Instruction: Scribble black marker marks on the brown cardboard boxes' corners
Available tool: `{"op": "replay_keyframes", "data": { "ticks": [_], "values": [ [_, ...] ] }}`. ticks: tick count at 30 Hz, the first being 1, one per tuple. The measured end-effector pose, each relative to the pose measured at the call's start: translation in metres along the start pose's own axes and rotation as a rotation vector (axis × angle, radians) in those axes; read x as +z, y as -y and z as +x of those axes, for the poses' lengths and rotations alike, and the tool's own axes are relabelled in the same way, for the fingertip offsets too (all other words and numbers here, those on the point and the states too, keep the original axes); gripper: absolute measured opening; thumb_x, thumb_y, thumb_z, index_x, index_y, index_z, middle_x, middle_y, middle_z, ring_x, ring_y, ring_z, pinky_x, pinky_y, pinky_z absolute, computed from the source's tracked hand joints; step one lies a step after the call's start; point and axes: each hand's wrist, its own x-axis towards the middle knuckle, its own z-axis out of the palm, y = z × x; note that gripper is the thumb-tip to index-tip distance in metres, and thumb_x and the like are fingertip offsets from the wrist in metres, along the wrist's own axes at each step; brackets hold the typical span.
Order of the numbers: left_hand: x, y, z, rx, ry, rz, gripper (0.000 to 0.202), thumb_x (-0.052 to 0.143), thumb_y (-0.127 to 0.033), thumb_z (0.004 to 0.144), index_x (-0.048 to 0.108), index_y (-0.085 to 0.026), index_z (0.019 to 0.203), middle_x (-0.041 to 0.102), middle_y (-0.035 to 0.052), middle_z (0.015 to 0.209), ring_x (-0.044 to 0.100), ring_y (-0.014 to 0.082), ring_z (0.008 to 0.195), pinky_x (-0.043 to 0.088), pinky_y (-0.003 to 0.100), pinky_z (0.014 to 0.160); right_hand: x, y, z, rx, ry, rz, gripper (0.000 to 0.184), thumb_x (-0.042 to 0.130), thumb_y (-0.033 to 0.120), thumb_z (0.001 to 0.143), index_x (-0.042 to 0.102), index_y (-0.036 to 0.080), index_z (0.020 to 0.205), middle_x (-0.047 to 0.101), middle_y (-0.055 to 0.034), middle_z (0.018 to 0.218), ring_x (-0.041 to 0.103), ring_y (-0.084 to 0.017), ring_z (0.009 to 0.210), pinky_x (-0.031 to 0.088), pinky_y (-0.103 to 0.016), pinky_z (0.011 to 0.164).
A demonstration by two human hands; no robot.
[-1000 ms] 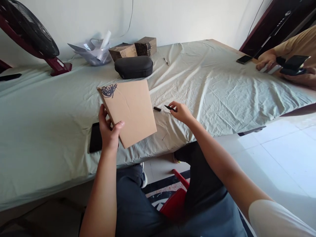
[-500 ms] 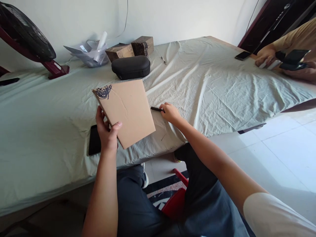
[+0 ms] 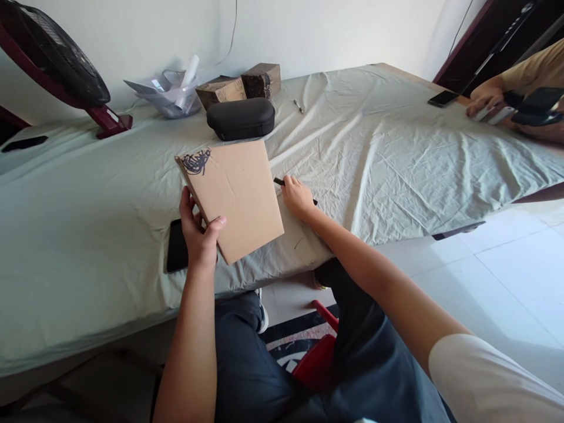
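My left hand [image 3: 200,232] grips the left edge of a flat brown cardboard box [image 3: 240,200], thumb on its face and fingers behind. The box is tilted toward me above the table. Dark scribbles cover its upper left corner. To the right of the box, my right hand [image 3: 297,195] is closed around a black marker [image 3: 279,181]. One end of the marker sticks out to the left of the fingers, the other behind the palm. Under my left wrist lies a black phone-like slab [image 3: 177,249], partly covered by the hand.
A black zip case [image 3: 241,119] sits beyond the cardboard box. Behind it stand two patterned boxes [image 3: 263,81] and a clear plastic container [image 3: 170,103]. A pen [image 3: 298,106] lies on the wrinkled cloth [image 3: 396,147]. At left is a fan [image 3: 57,59]; at far right, another person's hands [image 3: 487,103].
My right hand has moved along the marker toward its left end, so the other end now shows behind the palm. The view has shifted slightly; my left hand keeps its hold on the box.
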Motion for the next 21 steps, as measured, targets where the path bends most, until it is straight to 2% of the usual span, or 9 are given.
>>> {"op": "replay_keyframes", "data": {
  "ticks": [3,6,8,10,12,14,17,19,21],
  "values": [
    [-0.001,0.000,0.000,0.013,0.001,0.022,0.115,0.084,-0.049,0.066,0.042,-0.026,0.171,0.044,0.0156,0.175,0.059,0.0367,0.146,0.053,0.048,0.122,-0.009,0.001,0.000,0.057,-0.039,0.050,0.038,0.035,0.041,0.115,0.064,0.018,0.124,0.081,-0.0171,0.117,0.071,-0.031,0.094,0.043,-0.037,0.077],
    [-0.002,0.003,0.000,0.025,0.001,0.053,0.111,0.080,-0.050,0.068,0.042,-0.031,0.171,0.045,0.0128,0.175,0.060,0.0365,0.145,0.056,0.047,0.119,-0.016,0.001,-0.001,0.048,-0.057,0.045,0.053,0.041,0.062,0.112,0.069,0.020,0.097,0.079,-0.0130,0.091,0.068,-0.028,0.081,0.036,-0.034,0.071],
    [-0.003,0.005,0.000,0.035,0.009,0.075,0.108,0.078,-0.050,0.070,0.041,-0.035,0.171,0.046,0.0108,0.175,0.061,0.0367,0.145,0.058,0.048,0.116,-0.018,0.001,-0.001,0.041,-0.051,0.049,0.056,0.042,0.063,0.110,0.067,0.021,0.083,0.074,-0.0104,0.080,0.065,-0.025,0.075,0.031,-0.034,0.067],
    [-0.002,0.006,-0.001,0.042,0.019,0.075,0.108,0.078,-0.050,0.070,0.042,-0.036,0.170,0.047,0.0107,0.175,0.061,0.0374,0.145,0.059,0.049,0.115,-0.019,0.001,-0.002,0.021,-0.055,0.057,0.048,0.043,0.054,0.109,0.067,0.022,0.082,0.072,-0.0084,0.078,0.062,-0.023,0.073,0.027,-0.034,0.064],
    [-0.001,0.007,-0.002,0.049,0.029,0.066,0.108,0.079,-0.051,0.071,0.042,-0.035,0.171,0.047,0.0118,0.175,0.060,0.0379,0.145,0.059,0.049,0.114,-0.018,0.001,-0.002,-0.009,-0.064,0.060,0.038,0.044,0.045,0.107,0.070,0.022,0.093,0.075,-0.0079,0.086,0.062,-0.023,0.076,0.028,-0.035,0.065],
    [0.001,0.008,-0.002,0.058,0.033,0.073,0.108,0.079,-0.054,0.072,0.041,-0.033,0.171,0.047,0.0130,0.175,0.060,0.0381,0.145,0.059,0.049,0.114,-0.016,0.000,-0.002,-0.019,-0.053,0.042,0.034,0.045,0.041,0.106,0.072,0.021,0.110,0.078,-0.0104,0.102,0.065,-0.026,0.085,0.036,-0.035,0.071],
    [0.000,0.012,-0.001,0.062,0.036,0.090,0.109,0.079,-0.059,0.073,0.040,-0.032,0.172,0.047,0.0140,0.173,0.062,0.0376,0.144,0.059,0.049,0.114,-0.016,-0.002,-0.001,-0.031,-0.044,-0.041,0.047,0.056,0.047,0.102,0.070,0.020,0.138,0.072,-0.0185,0.134,0.064,-0.037,0.121,0.046,-0.047,0.102],
    [-0.001,0.015,0.001,0.052,0.031,0.091,0.110,0.078,-0.059,0.073,0.039,-0.032,0.172,0.048,0.0142,0.173,0.063,0.0374,0.143,0.058,0.049,0.115,-0.020,-0.003,-0.001,-0.050,-0.077,-0.004,0.059,0.062,0.054,0.100,0.065,0.022,0.151,0.064,-0.0206,0.153,0.049,-0.044,0.148,0.032,-0.063,0.125],
    [-0.002,0.018,0.004,0.039,0.020,0.082,0.109,0.076,-0.059,0.072,0.039,-0.032,0.171,0.049,0.0145,0.173,0.064,0.0375,0.142,0.058,0.050,0.115,-0.026,-0.002,-0.002,-0.092,-0.057,0.271,0.064,0.050,0.061,0.106,0.059,0.026,0.160,0.059,-0.0172,0.163,0.042,-0.041,0.159,0.024,-0.068,0.133]
  ]
}}
